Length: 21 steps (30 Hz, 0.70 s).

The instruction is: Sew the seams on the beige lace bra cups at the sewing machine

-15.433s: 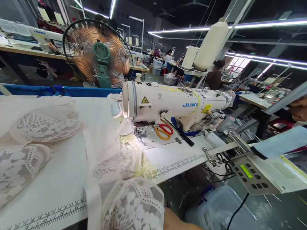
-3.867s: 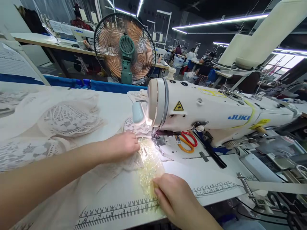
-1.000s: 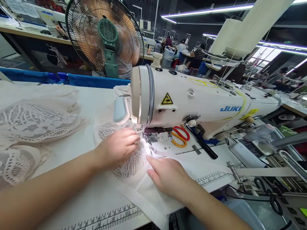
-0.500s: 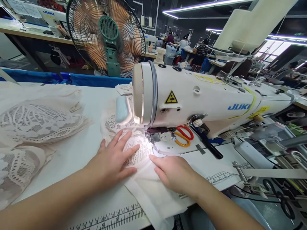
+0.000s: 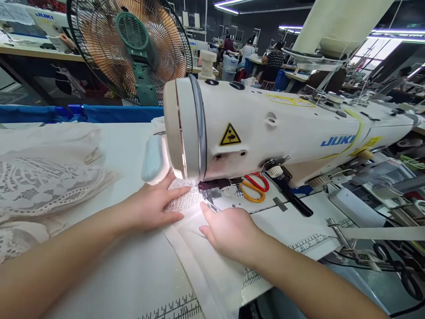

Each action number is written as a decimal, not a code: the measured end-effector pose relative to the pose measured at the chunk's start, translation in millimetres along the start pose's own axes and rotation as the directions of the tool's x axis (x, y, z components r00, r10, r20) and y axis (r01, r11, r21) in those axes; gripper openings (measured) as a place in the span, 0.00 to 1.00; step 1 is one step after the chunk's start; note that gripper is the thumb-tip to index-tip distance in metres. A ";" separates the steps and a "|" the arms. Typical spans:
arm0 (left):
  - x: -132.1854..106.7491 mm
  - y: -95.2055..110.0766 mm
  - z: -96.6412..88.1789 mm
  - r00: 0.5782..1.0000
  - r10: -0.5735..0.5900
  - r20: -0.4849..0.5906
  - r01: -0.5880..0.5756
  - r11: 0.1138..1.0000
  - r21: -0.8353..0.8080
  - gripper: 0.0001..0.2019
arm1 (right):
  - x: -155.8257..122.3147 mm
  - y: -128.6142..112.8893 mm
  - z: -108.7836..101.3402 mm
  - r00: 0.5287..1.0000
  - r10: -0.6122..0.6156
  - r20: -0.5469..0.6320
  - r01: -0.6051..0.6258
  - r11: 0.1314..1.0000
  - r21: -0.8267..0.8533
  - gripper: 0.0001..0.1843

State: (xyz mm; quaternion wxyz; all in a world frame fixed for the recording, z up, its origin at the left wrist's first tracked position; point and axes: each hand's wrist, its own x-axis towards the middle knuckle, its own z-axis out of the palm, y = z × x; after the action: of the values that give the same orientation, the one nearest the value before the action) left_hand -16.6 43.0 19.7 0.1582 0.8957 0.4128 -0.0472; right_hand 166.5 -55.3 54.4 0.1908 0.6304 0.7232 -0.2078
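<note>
My left hand [image 5: 154,204] lies spread on the white lace [image 5: 184,199], left of the needle area of a white sewing machine [image 5: 252,128]. Some of its fingertips are hidden beside the machine's pale blue guard [image 5: 154,159]. Plain white fabric [image 5: 206,261] joins the lace and hangs over the table's front edge. At the near side of the presser foot [image 5: 210,193], my right hand [image 5: 232,230] is closed on this fabric, index finger pointing towards the foot. Its other fingers are curled underneath, mostly out of sight.
Scissors with red and orange handles [image 5: 254,188] lie under the machine arm, near a black-handled tool [image 5: 294,199]. More lace pieces [image 5: 49,177] are spread at left. A large fan [image 5: 133,48] stands behind the table; several people sit farther back.
The view has shifted, with the machine appearing larger and farther left. My left hand has slid forward over the lace, closer to the guard. My right hand stays near the presser foot.
</note>
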 end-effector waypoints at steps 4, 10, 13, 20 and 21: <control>9.4 -8.0 -2.6 1.000 -0.007 0.012 0.008 0.995 -0.099 0.25 | 1.8 -3.8 -2.2 1.000 0.019 0.014 -0.019 1.000 0.007 0.33; 19.5 -11.5 -8.5 0.971 -0.195 0.138 0.204 0.977 -0.058 0.34 | -6.3 3.4 6.6 0.998 -0.015 -0.054 0.017 1.000 0.023 0.32; 25.0 -12.2 -13.9 0.987 -0.145 0.073 0.146 0.989 -0.004 0.32 | -14.2 9.5 13.5 0.993 -0.042 -0.112 0.047 0.998 0.044 0.31; 29.0 -14.2 -21.2 1.000 0.000 0.028 -0.001 0.999 0.046 0.28 | -31.2 27.3 35.0 0.958 -0.134 -0.254 0.142 0.990 0.013 0.25; 28.6 -16.5 -19.7 1.000 0.020 -0.008 -0.019 0.999 0.044 0.28 | -32.6 29.4 37.3 0.952 -0.155 -0.265 0.163 0.987 0.008 0.23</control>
State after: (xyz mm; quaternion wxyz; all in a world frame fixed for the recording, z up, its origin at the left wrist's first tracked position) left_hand -11.3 80.2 28.1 0.1375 0.9031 0.4036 -0.0510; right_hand 200.5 -99.2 38.8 0.0663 0.5949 0.7874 -0.1474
